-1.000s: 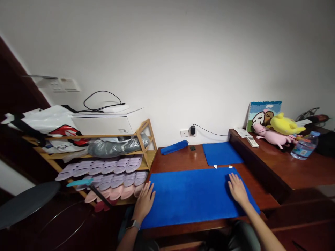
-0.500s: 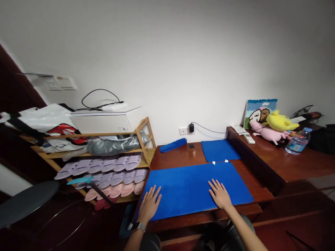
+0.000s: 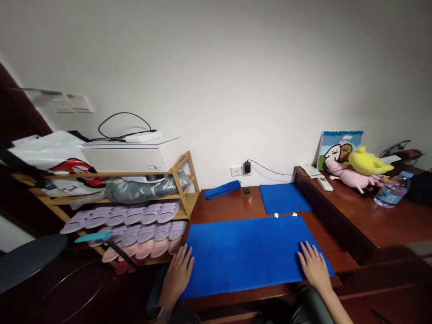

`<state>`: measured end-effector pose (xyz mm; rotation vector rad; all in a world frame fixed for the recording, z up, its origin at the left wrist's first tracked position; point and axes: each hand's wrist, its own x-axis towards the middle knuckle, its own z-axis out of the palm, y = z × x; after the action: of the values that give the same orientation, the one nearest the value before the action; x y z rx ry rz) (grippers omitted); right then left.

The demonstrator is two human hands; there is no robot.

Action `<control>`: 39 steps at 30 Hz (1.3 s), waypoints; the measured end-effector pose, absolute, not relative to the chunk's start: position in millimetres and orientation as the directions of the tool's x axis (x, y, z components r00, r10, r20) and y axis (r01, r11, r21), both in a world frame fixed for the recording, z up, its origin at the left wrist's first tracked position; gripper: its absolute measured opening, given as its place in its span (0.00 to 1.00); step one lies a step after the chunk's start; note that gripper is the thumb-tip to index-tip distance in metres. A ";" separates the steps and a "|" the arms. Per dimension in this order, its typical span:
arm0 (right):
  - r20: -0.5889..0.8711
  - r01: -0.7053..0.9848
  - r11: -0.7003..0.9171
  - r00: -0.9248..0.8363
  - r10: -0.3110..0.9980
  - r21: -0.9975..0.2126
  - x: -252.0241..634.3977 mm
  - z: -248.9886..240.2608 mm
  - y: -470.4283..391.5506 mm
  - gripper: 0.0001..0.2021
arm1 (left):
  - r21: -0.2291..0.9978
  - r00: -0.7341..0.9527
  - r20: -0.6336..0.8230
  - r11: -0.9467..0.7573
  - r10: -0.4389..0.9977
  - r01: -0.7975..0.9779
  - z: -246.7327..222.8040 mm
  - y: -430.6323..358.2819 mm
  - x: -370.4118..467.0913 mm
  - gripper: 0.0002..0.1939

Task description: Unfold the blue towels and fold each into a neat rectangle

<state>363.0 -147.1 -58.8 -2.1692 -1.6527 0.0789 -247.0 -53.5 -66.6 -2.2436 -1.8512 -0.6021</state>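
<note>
A large blue cloth (image 3: 246,252) lies spread flat on the wooden desk (image 3: 229,208). At its left edge rests my left hand (image 3: 178,272), palm down, fingers stretched and slightly apart. My right hand (image 3: 314,265) lies on the cloth's right front part, fingers spread, holding nothing. Behind the large cloth is a folded blue cloth (image 3: 285,198) with two small white tags at its front edge. Farther back on the left, a narrow rolled blue cloth (image 3: 222,189) lies near the wall.
Left stands a wooden rack (image 3: 184,180) with several slippers (image 3: 145,213) and a white box (image 3: 124,159). On the higher right surface are a water bottle (image 3: 393,191), a pink plush toy (image 3: 349,175), a yellow plush toy (image 3: 369,161) and a remote (image 3: 325,183). A black charger (image 3: 247,167) is plugged in.
My right hand has slid right across the large cloth, toward its right edge. My left hand has moved left and slightly nearer. The view has shifted a little.
</note>
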 end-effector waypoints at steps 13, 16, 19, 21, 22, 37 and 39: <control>-0.012 0.946 -0.035 0.032 0.999 -0.323 266.3 -24.1 9.8 0.32 | 0.122 0.193 0.117 -0.207 0.974 0.971 -42.9 58.0 -144.1 0.32; -0.053 0.927 -0.257 0.252 0.966 -0.273 350.5 -36.9 5.0 0.32 | 0.083 0.048 0.136 -0.060 0.990 0.995 -51.4 66.8 -216.2 0.34; -0.060 0.900 -0.365 0.362 0.930 -0.239 403.8 -48.0 -5.1 0.35 | 0.070 -0.003 0.151 -0.008 0.989 0.997 -58.9 65.5 -251.8 0.35; -0.058 0.895 -0.379 0.376 0.925 -0.235 413.3 -52.3 -9.1 0.36 | 0.066 -0.001 0.161 -0.010 0.987 0.998 -61.3 63.0 -253.8 0.36; -0.055 0.893 -0.385 0.383 0.922 -0.233 413.0 -53.0 -9.7 0.36 | 0.066 0.001 0.162 -0.012 0.987 0.998 -61.8 62.2 -251.6 0.36; -0.044 0.665 -0.550 0.617 0.786 -0.506 454.2 -40.9 40.0 0.34 | 0.062 0.031 0.102 -0.038 0.994 0.997 -71.9 70.3 -268.9 0.38; -0.057 0.629 -0.562 0.638 0.768 -0.537 453.8 -43.3 42.9 0.32 | 0.052 0.019 0.043 -0.022 0.999 0.998 -64.5 68.8 -270.2 0.39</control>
<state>453.8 42.9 -43.3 -2.3846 -1.0952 0.3929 -270.2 68.8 -64.5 -2.2476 -2.2020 -0.1060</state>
